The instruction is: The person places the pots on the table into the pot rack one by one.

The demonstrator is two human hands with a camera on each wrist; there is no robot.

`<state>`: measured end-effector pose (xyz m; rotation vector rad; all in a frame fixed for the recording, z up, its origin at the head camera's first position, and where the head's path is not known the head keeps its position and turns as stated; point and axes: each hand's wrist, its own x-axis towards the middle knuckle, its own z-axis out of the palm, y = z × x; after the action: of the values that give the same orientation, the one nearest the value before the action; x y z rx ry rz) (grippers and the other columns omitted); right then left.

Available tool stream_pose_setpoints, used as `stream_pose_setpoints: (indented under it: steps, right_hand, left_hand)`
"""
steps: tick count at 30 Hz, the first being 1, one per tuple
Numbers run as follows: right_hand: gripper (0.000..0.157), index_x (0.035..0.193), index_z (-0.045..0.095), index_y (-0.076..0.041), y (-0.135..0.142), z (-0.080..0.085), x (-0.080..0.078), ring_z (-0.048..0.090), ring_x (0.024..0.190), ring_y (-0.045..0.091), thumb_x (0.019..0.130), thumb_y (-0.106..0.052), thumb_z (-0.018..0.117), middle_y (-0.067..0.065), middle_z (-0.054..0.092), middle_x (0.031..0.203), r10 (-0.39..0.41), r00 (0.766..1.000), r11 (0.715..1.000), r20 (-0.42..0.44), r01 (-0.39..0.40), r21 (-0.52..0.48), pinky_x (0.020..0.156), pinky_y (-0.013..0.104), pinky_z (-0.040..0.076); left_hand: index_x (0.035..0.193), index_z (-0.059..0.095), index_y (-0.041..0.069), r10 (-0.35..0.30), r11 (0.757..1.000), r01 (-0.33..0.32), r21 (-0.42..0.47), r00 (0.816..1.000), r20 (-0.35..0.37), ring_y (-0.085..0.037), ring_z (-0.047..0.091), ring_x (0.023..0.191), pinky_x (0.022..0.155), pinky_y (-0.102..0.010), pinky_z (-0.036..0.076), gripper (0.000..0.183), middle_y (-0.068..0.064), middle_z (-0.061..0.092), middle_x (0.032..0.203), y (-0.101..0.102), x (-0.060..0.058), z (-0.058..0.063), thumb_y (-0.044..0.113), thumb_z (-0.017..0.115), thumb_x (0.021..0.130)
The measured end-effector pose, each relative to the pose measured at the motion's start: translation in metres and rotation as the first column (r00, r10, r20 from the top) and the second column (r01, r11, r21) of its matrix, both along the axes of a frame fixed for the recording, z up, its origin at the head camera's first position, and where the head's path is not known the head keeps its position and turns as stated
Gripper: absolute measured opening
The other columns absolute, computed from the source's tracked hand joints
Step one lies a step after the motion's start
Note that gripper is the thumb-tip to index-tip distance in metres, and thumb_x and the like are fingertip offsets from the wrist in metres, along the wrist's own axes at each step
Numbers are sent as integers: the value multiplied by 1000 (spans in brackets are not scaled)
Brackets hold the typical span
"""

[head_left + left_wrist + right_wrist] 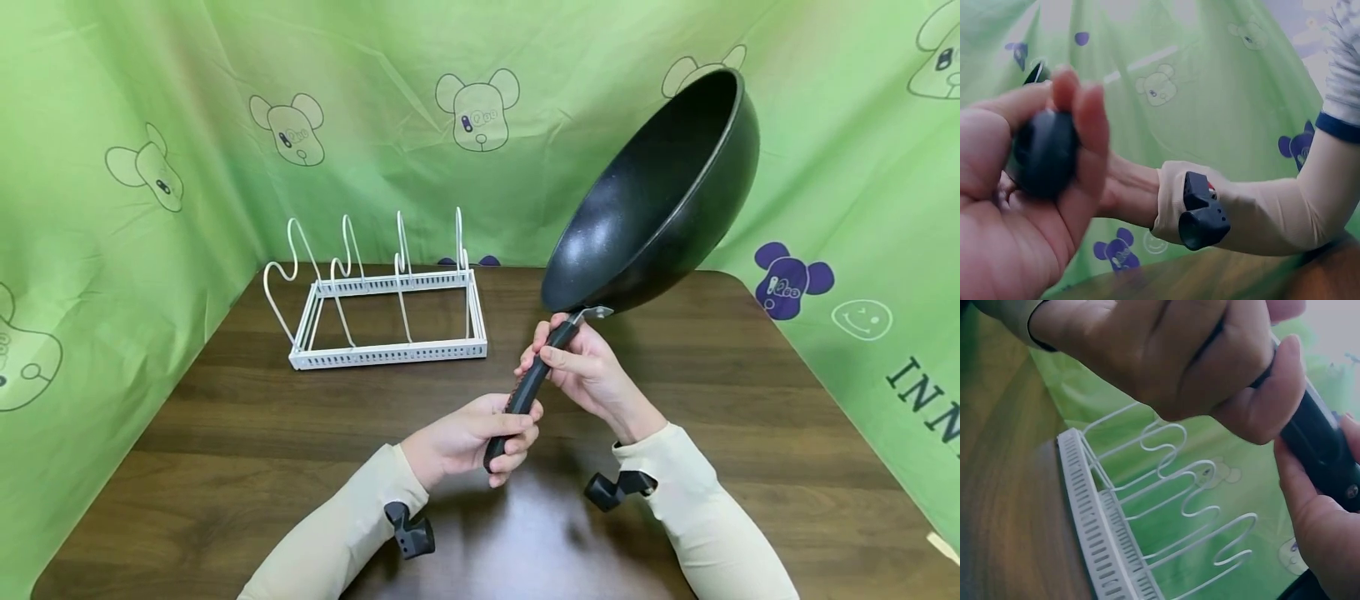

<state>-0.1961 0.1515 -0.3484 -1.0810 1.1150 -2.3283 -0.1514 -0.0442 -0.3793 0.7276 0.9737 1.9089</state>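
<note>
A black wok point(645, 192) is held up over the right side of the table, tilted so that its dark inside faces up and left. My left hand point(480, 437) grips the lower end of its black handle point(531, 385), fingers wrapped around it. Higher up, close to the metal bracket point(595, 312), my right hand point(581, 367) holds the same handle between thumb and fingers. In the left wrist view the handle's rounded end point(1047, 153) shows inside the left palm. The right wrist view has both hands around the handle point(1319, 444).
A white pan rack point(388, 356) with several upright wire dividers stands left of the hands on the brown wooden table point(262, 442). Green curtain point(390, 108) with bear prints hangs behind and on both sides. Each wrist carries a small black mount point(411, 533).
</note>
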Motion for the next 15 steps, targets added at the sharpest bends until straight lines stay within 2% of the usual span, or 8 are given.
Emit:
stream_pose_setpoints:
  steps: [3, 7, 11, 15]
  right_hand:
    - [19, 109, 40, -3, 0, 4, 1, 69, 91, 21, 98, 10, 47, 7, 60, 101, 6, 1000, 999, -16, -5, 53, 88, 39, 57]
    - [21, 108, 39, -4, -4, 7, 2, 69, 89, 20, 96, 10, 49, 7, 61, 98, 3, 999, 992, -37, 2, 127, 88, 39, 57]
    - [24, 107, 37, -6, -11, 8, 2, 70, 87, 20, 96, 9, 53, 6, 62, 96, 0, 998, 985, -57, 9, 172, 85, 38, 58]
    - [26, 108, 39, -7, -19, 9, 0, 70, 86, 20, 95, 9, 55, 5, 62, 95, 3, 997, 980, -81, 13, 199, 83, 37, 58]
  left_hand:
    - [104, 45, 13, 27, 995, -29, -95, 999, -24, -8, 52, 53, 49, -23, 51, 8, 2, 47, 71, -3, 3, 6, 8, 48, 100]
    - [100, 44, 12, 37, 985, -46, -168, 998, -55, -10, 55, 56, 54, -26, 53, 10, 1, 49, 70, -7, 8, 11, 4, 48, 98]
    - [94, 44, 12, 43, 978, -58, -200, 996, -79, -10, 56, 55, 55, -28, 54, 11, 2, 50, 68, -11, 11, 10, 3, 49, 97]
    - [92, 44, 12, 59, 980, -76, -185, 993, -99, -10, 56, 54, 54, -29, 54, 11, 3, 50, 66, -15, 13, 6, 3, 49, 96]
